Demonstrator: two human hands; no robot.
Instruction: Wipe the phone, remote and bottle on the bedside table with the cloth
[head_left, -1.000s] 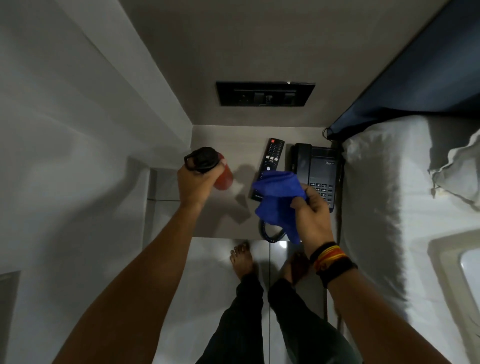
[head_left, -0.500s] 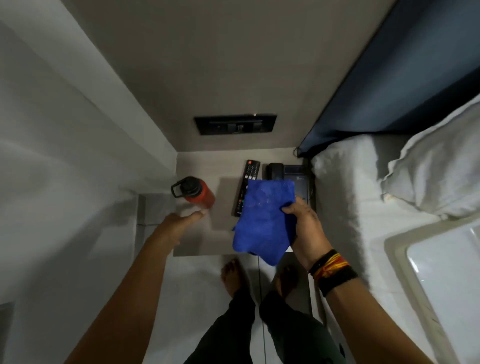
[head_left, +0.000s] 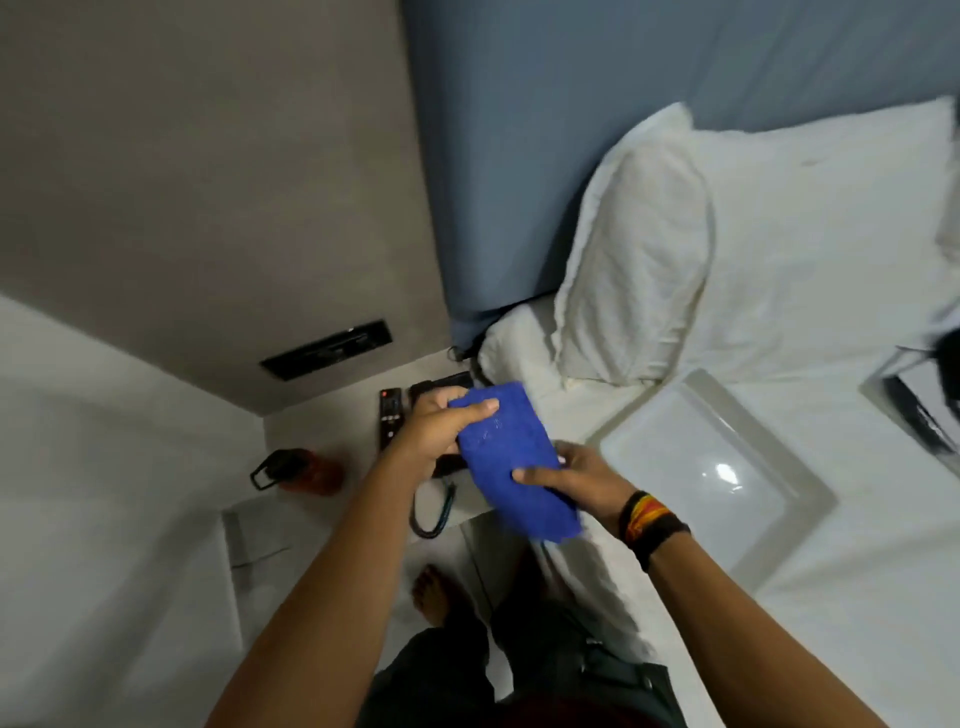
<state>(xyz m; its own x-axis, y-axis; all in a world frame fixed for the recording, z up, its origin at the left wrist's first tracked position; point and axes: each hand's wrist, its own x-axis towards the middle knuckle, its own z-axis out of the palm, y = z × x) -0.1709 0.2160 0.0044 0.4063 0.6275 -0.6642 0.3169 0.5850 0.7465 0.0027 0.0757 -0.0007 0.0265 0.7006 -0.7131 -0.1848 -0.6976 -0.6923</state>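
A blue cloth (head_left: 511, 457) is stretched between both hands above the bedside table (head_left: 322, 415). My left hand (head_left: 439, 428) grips its upper end and my right hand (head_left: 576, 475) pinches its lower right edge. The red bottle (head_left: 304, 470) with a black lid lies on the table's left side, free of my hands. The black remote (head_left: 388, 418) lies just left of my left hand. The black phone (head_left: 441, 387) is mostly hidden behind my hands and the cloth; its coiled cord (head_left: 434, 512) hangs over the table's front edge.
A bed with white sheets, a pillow (head_left: 639, 280) and a white tray (head_left: 711, 467) fills the right side. A blue headboard (head_left: 519, 156) and a black switch panel (head_left: 327, 351) sit on the grey wall behind. My bare feet (head_left: 436, 592) stand on the tiled floor.
My left hand has left the bottle's side and taken hold of the cloth's upper end. The view has swung to the right, toward the bed.
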